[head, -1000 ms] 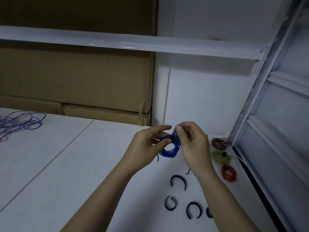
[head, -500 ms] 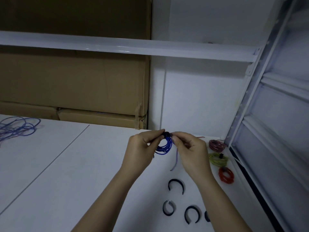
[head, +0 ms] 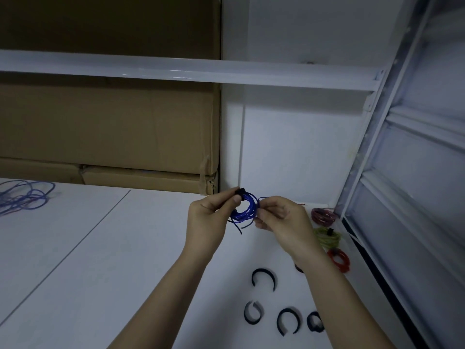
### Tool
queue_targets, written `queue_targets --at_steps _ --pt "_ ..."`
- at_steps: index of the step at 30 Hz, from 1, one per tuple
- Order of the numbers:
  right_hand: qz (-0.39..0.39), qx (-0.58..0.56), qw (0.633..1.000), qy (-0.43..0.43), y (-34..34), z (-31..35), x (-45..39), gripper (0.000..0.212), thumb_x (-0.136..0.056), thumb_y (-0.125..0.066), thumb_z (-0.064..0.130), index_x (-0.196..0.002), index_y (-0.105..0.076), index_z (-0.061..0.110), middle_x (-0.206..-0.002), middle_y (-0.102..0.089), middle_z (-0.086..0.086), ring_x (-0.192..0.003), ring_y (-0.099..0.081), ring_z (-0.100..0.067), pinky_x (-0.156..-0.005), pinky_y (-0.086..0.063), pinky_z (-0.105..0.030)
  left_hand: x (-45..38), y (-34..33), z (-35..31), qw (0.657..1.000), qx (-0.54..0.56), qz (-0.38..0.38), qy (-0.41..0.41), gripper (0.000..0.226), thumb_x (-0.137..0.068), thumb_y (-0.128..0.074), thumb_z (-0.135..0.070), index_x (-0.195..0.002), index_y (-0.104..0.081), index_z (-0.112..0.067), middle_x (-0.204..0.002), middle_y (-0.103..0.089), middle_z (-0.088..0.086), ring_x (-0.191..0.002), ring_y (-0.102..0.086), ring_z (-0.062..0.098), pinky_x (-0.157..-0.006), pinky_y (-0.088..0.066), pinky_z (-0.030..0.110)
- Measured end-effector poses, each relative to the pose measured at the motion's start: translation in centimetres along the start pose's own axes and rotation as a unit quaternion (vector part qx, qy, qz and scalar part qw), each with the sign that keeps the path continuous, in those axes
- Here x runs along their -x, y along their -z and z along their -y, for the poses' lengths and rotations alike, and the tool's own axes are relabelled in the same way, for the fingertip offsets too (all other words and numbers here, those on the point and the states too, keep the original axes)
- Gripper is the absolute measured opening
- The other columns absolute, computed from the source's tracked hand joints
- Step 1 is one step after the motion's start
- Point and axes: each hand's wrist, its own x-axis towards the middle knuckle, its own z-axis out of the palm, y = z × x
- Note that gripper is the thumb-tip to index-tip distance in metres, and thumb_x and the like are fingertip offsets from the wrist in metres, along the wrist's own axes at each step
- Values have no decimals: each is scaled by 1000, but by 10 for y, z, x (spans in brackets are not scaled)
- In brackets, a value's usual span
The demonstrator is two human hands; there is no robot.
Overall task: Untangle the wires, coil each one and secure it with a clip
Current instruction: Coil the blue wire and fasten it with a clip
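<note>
I hold a small blue wire coil (head: 245, 209) above the white table (head: 100, 248). My left hand (head: 211, 220) pinches its top left, where a black clip (head: 241, 191) wraps the coil. My right hand (head: 281, 220) pinches the coil's right side, and two loose blue ends hang below. Several open black clips (head: 263, 278) lie on the table beneath my forearms. A tangle of blue and purple wires (head: 24, 197) lies at the far left.
Three finished coils sit by the right wall: maroon (head: 323, 215), yellow-green (head: 327, 238) and red (head: 339, 259). Cardboard boxes (head: 108, 137) stand behind the table under a white shelf (head: 176, 71). A white metal frame (head: 377, 147) closes the right side.
The long blue end that hung down between my hands half a second ago is drawn up. The black clip now sits on the coil's top under my left thumb.
</note>
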Motion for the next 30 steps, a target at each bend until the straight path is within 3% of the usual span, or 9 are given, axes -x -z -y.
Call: queue_targets --at_steps 6,13,18,20,22,25,28,30 --pt "2 -70 997 -23 -5 7 -4 14 -91 -57 -5 -87 -64 6 -78 -73 -4 -71 -71 -15 -68 -57 -22 -4 -4 -3 999 36 -17 11 31 -86 -67 -3 -78 -73 -32 -78 -74 -12 -79 -67 -1 -72 -48 9" --pt "51 -202 975 -78 -9 7 -6 13 -92 -52 -6 -89 -62 3 -83 -74 -8 -82 -71 -20 -73 -57 -26 -4 -6 2 998 45 -24 27 26 -88 -65 -3 -85 -72 -28 -75 -74 -12 -75 -68 1 -70 -54 15" --pt "61 -238 965 -93 -11 8 -7 14 -94 -47 -4 -92 -60 1 -87 -72 -13 -85 -70 -26 -71 -57 -28 -4 -5 1 999 -7 -28 -19 31 -89 -64 -6 -85 -70 -36 -74 -72 -20 -78 -67 -5 -71 -51 11" --pt "63 -254 961 -90 -12 9 -7 14 -96 -48 7 -95 -61 0 -90 -70 -14 -87 -70 -27 -75 -58 -31 -3 -5 0 997 -54 -26 -52 33 -90 -64 -7 -87 -68 -39 -78 -68 -26 -79 -64 -11 -70 -46 6" --pt "54 -221 971 -70 -16 8 -7 21 -93 -58 20 -101 -63 1 -92 -69 -12 -90 -70 -27 -81 -57 -34 -3 -5 2 992 -93 -20 -83 31 -90 -63 -6 -93 -70 -36 -82 -67 -26 -81 -64 -10 -71 -47 7" --pt "31 -85 996 1 -20 7 -6 20 -87 -68 17 -106 -69 11 -94 -72 -6 -90 -71 -20 -84 -57 -33 -5 -4 4 990 -108 -15 -92 23 -90 -63 -5 -103 -74 -21 -87 -68 -23 -85 -64 -11 -74 -46 6" --pt "23 -61 997 48 -21 5 -6 17 -90 -65 10 -103 -71 18 -92 -73 -2 -88 -71 -18 -80 -56 -30 -7 -4 3 991 -99 -17 -90 23 -90 -64 -7 -102 -73 -25 -86 -68 -26 -86 -64 -9 -76 -47 7" --pt "7 -51 996 79 -21 1 -9 25 -90 -64 14 -112 -65 27 -91 -72 -3 -85 -70 -17 -78 -55 -29 -9 -6 2 991 -97 -17 -91 24 -89 -65 -7 -100 -71 -28 -85 -68 -27 -84 -65 -9 -74 -45 6"
